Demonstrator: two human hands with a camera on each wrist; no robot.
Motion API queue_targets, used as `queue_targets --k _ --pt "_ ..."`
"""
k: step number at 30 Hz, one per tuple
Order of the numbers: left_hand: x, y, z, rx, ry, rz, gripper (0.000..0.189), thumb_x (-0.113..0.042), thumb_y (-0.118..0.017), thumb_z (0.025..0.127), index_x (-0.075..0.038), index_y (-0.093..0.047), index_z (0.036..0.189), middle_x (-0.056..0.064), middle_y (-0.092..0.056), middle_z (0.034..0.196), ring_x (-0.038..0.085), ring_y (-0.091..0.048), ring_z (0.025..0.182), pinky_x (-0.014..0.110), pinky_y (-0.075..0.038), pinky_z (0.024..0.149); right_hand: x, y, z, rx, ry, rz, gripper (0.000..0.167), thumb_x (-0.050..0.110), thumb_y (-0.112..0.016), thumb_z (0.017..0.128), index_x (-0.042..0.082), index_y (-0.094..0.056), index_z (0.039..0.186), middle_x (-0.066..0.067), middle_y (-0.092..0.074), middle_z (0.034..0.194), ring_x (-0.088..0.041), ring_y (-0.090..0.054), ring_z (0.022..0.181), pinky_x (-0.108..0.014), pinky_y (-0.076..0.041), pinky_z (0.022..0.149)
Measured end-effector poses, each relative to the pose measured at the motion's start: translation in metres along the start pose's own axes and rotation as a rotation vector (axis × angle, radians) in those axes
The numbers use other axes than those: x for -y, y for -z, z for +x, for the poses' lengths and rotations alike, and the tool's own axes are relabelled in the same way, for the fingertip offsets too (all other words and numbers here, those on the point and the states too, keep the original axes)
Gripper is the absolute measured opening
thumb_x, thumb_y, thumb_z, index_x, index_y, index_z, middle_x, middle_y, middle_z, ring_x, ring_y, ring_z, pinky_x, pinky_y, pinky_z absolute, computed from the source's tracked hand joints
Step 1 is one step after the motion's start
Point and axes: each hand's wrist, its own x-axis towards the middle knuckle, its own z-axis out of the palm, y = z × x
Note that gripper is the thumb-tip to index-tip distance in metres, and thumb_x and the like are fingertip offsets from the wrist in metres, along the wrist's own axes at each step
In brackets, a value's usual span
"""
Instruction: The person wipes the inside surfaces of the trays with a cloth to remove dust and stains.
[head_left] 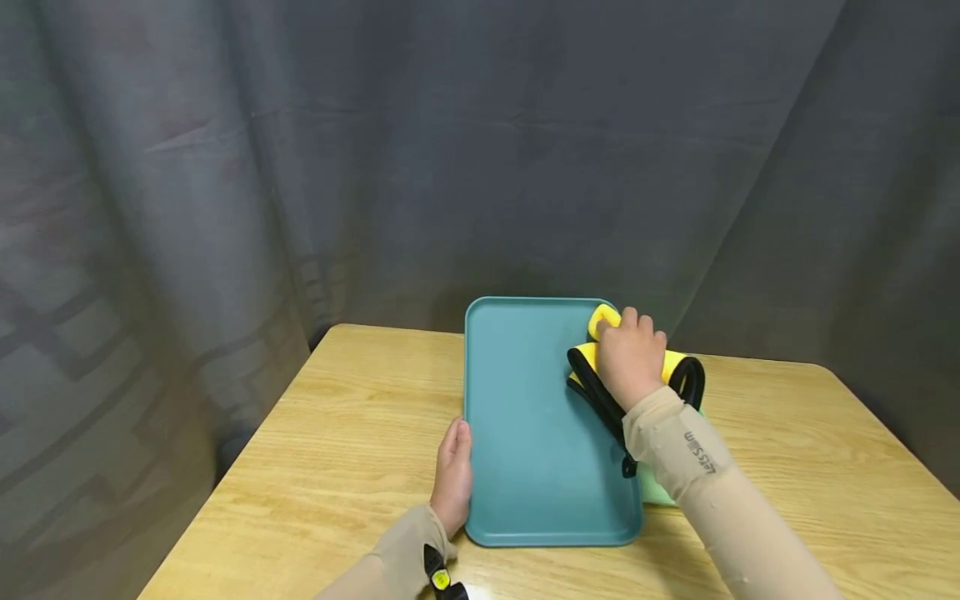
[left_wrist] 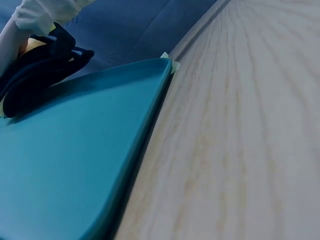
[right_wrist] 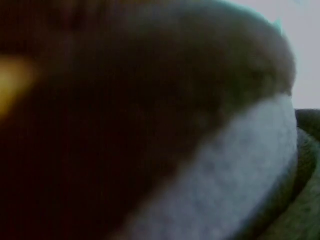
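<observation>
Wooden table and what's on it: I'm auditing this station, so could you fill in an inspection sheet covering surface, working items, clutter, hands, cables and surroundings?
Surface: wooden table, light grain.
Working items: teal rectangular tray; yellow cloth with black edging, bunched, overlapping the tray's right side; pale green item, mostly hidden, showing past the tray's right edge.
Clutter: nothing seen.
Hands: left hand touches the tray's left edge, grip unclear; right hand grips the cloth.
Cables: nothing seen.
Surroundings: dark grey curtain behind the table.

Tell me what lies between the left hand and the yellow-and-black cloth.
Only the teal tray, its surface bare there; the head view shows it.
</observation>
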Motion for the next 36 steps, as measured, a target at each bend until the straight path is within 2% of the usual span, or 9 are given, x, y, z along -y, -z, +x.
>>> queue_targets --k 6,17,27,36 --pt "0.002 0.001 0.004 0.043 -0.012 -0.023 0.058 -0.033 -0.026 0.104 0.007 -0.019 0.146 0.026 -0.020 0.152 0.041 -0.011 0.143 0.056 -0.009 0.119 -0.002 -0.003 -0.002 -0.007 -0.003 0.009 0.027 0.006 -0.058 0.085 -0.001 -0.066 0.110 -0.025 -0.052 0.095 -0.038 -0.046 0.082 -0.050 -0.046 0.068" --pt "0.003 0.000 0.007 0.062 -0.012 -0.037 0.057 -0.033 -0.025 0.104 0.006 -0.020 0.146 0.026 -0.021 0.152 0.040 -0.012 0.143 0.054 -0.010 0.119 0.008 -0.006 -0.003 0.000 0.036 0.032 0.030 0.011 -0.062 0.086 0.002 -0.066 0.114 -0.024 -0.053 0.094 -0.036 -0.047 0.082 -0.047 -0.045 0.066" --pt "0.003 -0.002 0.008 0.067 -0.014 -0.044 0.058 -0.033 -0.026 0.104 0.006 -0.020 0.146 0.026 -0.022 0.152 0.040 -0.013 0.143 0.054 -0.011 0.119 0.035 -0.007 -0.001 -0.061 0.121 0.061 0.027 0.009 -0.060 0.086 0.006 -0.068 0.112 -0.021 -0.054 0.092 -0.034 -0.049 0.080 -0.043 -0.043 0.061" --pt "0.005 0.000 0.008 0.100 -0.019 -0.064 0.057 -0.038 -0.026 0.103 0.000 -0.024 0.147 0.021 -0.029 0.151 0.036 -0.020 0.143 0.051 -0.015 0.120 0.064 -0.010 -0.002 -0.110 0.207 0.072 0.026 0.006 -0.059 0.086 0.011 -0.069 0.110 -0.017 -0.054 0.090 -0.030 -0.045 0.074 -0.036 -0.036 0.055"
